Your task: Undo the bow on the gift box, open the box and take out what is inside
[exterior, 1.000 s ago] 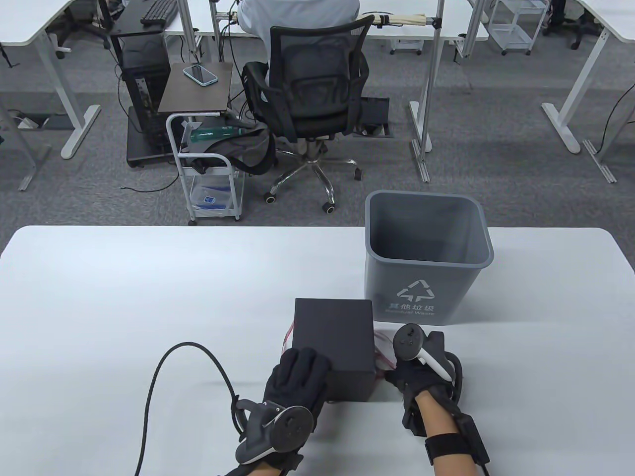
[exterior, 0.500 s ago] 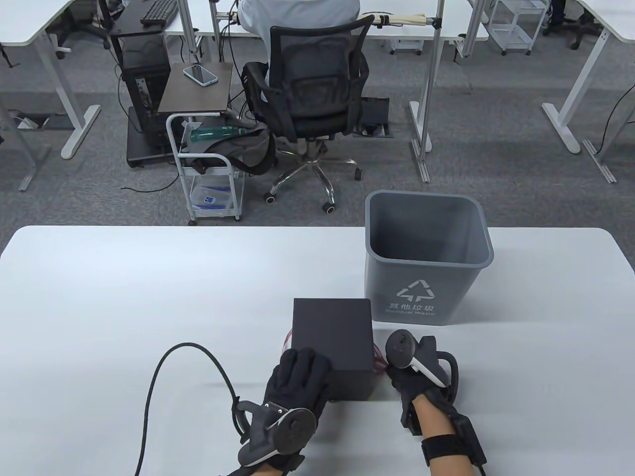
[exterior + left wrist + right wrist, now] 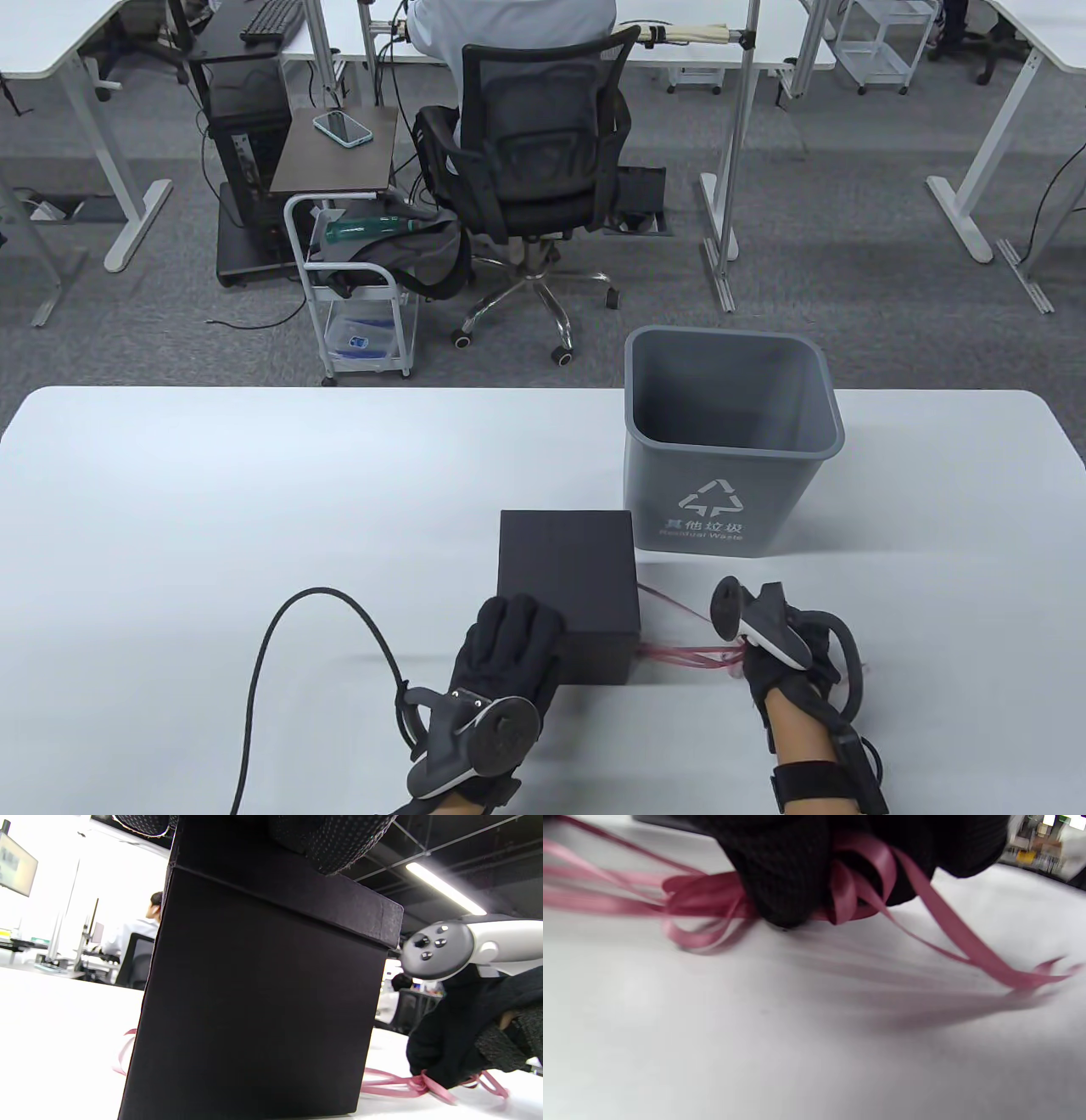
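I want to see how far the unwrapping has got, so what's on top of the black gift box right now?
Only the left hand rests on the lid of the black gift box; no ribbon crosses it. The pink ribbon trails on the table, gripped by the right hand. The lid is on, hiding the contents.

Office — desks (image 3: 51,34), swivel chair (image 3: 534,161), keyboard (image 3: 270,20)

Grey bin (image 3: 728,475) front — recycling triangle, "Residual Waste"

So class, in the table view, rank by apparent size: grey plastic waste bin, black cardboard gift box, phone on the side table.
1. Grey plastic waste bin, largest.
2. Black cardboard gift box.
3. Phone, smallest, though it lies much farther from the camera, which shrinks it.
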The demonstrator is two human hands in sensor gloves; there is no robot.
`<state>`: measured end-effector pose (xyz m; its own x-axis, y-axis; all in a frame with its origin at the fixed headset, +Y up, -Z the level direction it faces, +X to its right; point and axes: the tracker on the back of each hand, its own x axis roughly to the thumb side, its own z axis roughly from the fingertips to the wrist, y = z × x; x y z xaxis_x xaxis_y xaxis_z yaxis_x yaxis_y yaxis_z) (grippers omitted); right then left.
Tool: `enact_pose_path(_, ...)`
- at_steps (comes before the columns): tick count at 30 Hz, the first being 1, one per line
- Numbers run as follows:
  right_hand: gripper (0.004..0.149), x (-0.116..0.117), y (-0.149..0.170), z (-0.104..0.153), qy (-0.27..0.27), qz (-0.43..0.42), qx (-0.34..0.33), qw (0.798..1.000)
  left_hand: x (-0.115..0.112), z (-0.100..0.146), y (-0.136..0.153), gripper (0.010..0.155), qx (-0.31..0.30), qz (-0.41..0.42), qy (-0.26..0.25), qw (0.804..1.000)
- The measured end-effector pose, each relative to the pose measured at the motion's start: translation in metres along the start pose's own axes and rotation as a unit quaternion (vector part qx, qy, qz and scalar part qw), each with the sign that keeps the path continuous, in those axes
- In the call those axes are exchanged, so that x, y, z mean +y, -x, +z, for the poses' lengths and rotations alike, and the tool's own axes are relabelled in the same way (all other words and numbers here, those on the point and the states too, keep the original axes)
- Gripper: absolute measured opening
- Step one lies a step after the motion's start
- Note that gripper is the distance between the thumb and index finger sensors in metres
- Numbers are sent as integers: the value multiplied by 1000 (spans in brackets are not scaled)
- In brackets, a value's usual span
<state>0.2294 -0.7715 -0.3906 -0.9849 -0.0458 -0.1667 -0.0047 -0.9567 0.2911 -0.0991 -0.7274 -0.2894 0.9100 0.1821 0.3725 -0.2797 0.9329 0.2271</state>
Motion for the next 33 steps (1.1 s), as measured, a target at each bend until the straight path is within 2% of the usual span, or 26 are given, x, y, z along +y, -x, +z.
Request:
enact_pose_path(5, 34, 2, 30, 4, -7, -95, 13, 995, 0, 1, 2, 55, 0, 5, -2, 1000)
enact_pose_path(10, 34, 6, 47, 7, 15, -130, 36, 991, -1, 3, -2, 54, -5, -4, -13, 1000)
enact_pose_path(16, 34, 8, 49, 10, 37, -78, 85, 993, 2, 6, -9, 52, -4, -43, -32, 999)
enact_pose_path(21, 33, 7, 64, 10, 28, -113, 129, 985, 1, 6, -16, 53, 4, -92, -35, 995)
enact_pose_path(25, 33, -2, 75, 17, 38, -150, 156, 975, 1, 6, -15, 54, 12, -95, -34, 995)
enact_pose_path(30, 33, -5, 84, 23, 45, -127, 211, 968, 1, 5, -10, 55, 19, -99, -32, 994)
enact_pose_path(33, 33, -10, 83, 26, 68, -135, 217, 965, 2, 4, -7, 54, 21, -85, -31, 996)
